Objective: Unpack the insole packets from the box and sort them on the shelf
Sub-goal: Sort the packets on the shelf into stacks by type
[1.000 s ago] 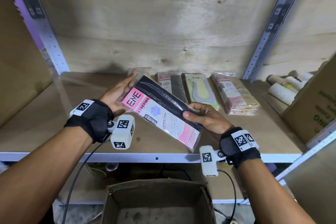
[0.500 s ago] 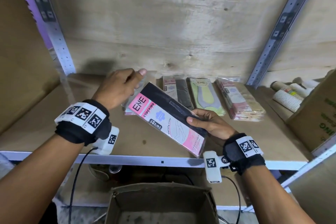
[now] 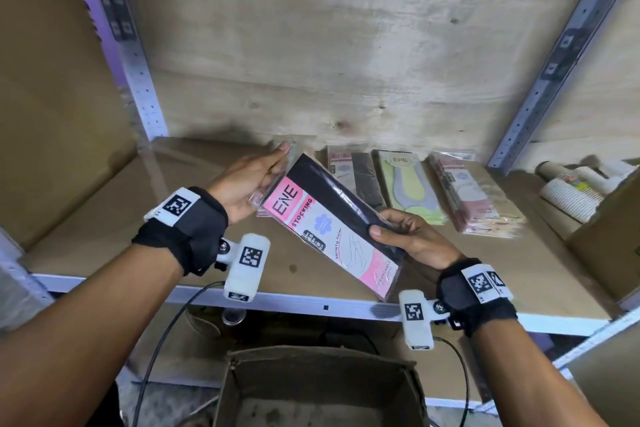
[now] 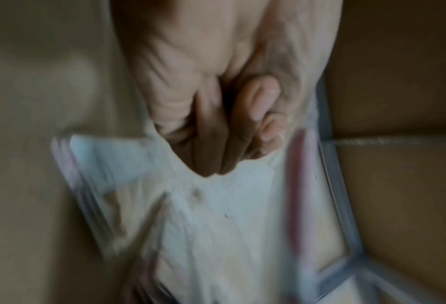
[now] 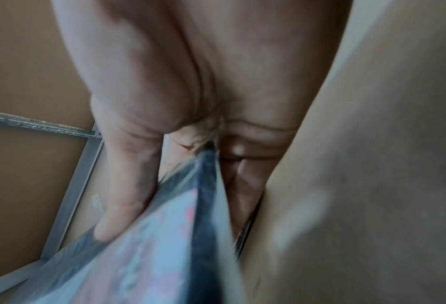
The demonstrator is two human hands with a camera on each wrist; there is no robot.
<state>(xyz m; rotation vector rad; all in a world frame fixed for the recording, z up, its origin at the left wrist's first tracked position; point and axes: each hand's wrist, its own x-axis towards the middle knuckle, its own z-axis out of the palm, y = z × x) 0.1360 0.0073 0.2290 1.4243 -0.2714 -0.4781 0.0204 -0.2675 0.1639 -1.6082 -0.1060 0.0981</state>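
Slanting from the shelf (image 3: 114, 218) front toward its back, the black packet (image 3: 332, 225) is pinched by the right hand (image 3: 412, 239). Its far corner is touched by the flat-fingered left hand (image 3: 249, 184), nearer the empty spot.

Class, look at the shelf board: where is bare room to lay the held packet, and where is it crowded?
Bare board lies left of the left hand, out to the left upright, and along the front edge. Crowded: the back middle, where packet stacks sit in a row, and the far right with paper cups.
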